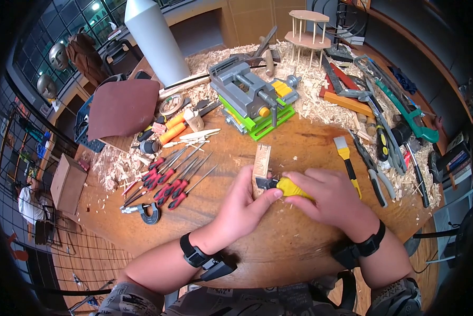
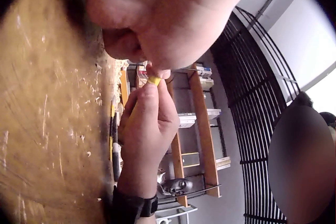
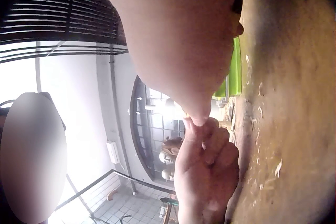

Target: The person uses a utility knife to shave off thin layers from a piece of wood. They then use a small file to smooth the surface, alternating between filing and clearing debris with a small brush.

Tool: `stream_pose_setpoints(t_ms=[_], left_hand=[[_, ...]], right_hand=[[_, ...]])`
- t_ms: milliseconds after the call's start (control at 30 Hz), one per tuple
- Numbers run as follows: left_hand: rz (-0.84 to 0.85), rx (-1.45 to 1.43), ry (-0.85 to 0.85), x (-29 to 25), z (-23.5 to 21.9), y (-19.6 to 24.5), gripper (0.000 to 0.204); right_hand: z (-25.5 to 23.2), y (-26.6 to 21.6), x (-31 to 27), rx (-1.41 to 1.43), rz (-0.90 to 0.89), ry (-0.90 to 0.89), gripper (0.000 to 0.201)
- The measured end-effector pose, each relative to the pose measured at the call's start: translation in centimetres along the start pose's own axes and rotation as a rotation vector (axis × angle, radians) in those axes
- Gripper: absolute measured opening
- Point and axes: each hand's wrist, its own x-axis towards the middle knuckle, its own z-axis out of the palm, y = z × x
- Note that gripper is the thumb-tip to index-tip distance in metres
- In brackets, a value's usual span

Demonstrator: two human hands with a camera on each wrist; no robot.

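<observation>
Brown wooden counter [image 1: 278, 247]: bears all items noted. Grey metal vise on a bright green base [image 1: 247, 87]: stands at far centre, apart from the work. Slender metal tools with red-and-black handles [image 1: 164, 190]: grouped at left, presumably for ready reach. The left hand [image 1: 242, 205] grips a pale rectangular wooden block [image 1: 262, 158] at near centre, apparently to steady it; the right hand [image 1: 331, 195] clasps a yellow-handled cutter with a dark head [image 1: 292, 188], which lies over the block's near end, likely for close control.
</observation>
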Motion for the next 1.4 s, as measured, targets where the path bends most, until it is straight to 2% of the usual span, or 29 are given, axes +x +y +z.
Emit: stream_pose_setpoints(t_ms=[33, 100, 233, 300, 533, 567, 600, 633, 700, 800, 933, 1000, 1067, 1200, 1300, 1400], left_hand=[[0.0, 0.0, 0.001, 0.0, -0.1, -0.1, 0.037], [0.044, 0.228, -0.008, -0.1, -0.6, -0.3, 0.039], [0.029, 0.141, 0.0, -0.1, -0.4, -0.2, 0.04], [0.014, 0.307, -0.035, -0.2, -0.8, 0.3, 0.038], [0.065, 0.255, 0.006, 0.1, -0.8, -0.3, 0.037], [0.005, 0.258, -0.039, 0.1, -1.0, 0.0, 0.039], [-0.057, 0.258, -0.084, 0.1, -0.9, 0.2, 0.042], [-0.057, 0.255, -0.087, 0.0, -0.6, 0.4, 0.042], [-0.033, 0.075, -0.042, -0.3, 0.1, 0.6, 0.045], [0.039, 0.217, -0.016, -0.2, -0.5, -0.3, 0.043], [0.01, 0.107, -0.003, -0.4, -0.1, 0.2, 0.042], [-0.011, 0.21, -0.008, -0.3, -0.5, 0.3, 0.039], [0.021, 0.191, 0.012, -0.1, -0.4, -0.2, 0.037], [0.066, 0.234, 0.026, 0.2, -0.5, -0.5, 0.034], [0.026, 0.243, 0.027, -0.1, -0.5, -0.6, 0.035], [0.055, 0.174, 0.037, -0.2, 0.1, 0.0, 0.034]], right_hand=[[-0.1, 0.2, -0.1, 0.006, -0.013, -0.048, 0.039], [0.0, 0.4, -0.1, 0.016, -0.029, -0.098, 0.039], [-0.1, 0.4, -0.2, -0.008, -0.037, -0.096, 0.038], [-0.1, 0.3, -0.1, -0.035, -0.048, -0.106, 0.039], [0.6, -0.1, 0.0, -0.022, -0.027, 0.036, 0.038], [0.6, -0.1, 0.0, -0.016, -0.029, 0.059, 0.038], [0.5, 0.0, -0.1, -0.018, -0.026, 0.059, 0.038], [0.4, 0.1, -0.1, -0.01, -0.022, 0.024, 0.038], [0.2, 0.4, -0.2, 0.001, -0.022, -0.013, 0.038], [0.3, 0.5, -0.1, -0.003, -0.049, -0.064, 0.038], [0.0, 0.1, -0.2, -0.025, -0.031, -0.067, 0.039], [0.2, -0.1, -0.1, -0.049, -0.038, -0.052, 0.039], [0.4, 0.0, -0.1, -0.019, -0.042, 0.01, 0.039], [0.5, -0.2, 0.0, -0.002, -0.019, 0.022, 0.039], [0.1, -0.1, 0.0, -0.001, 0.002, 0.002, 0.038], [0.0, 0.2, -0.1, 0.02, -0.031, -0.074, 0.037]])
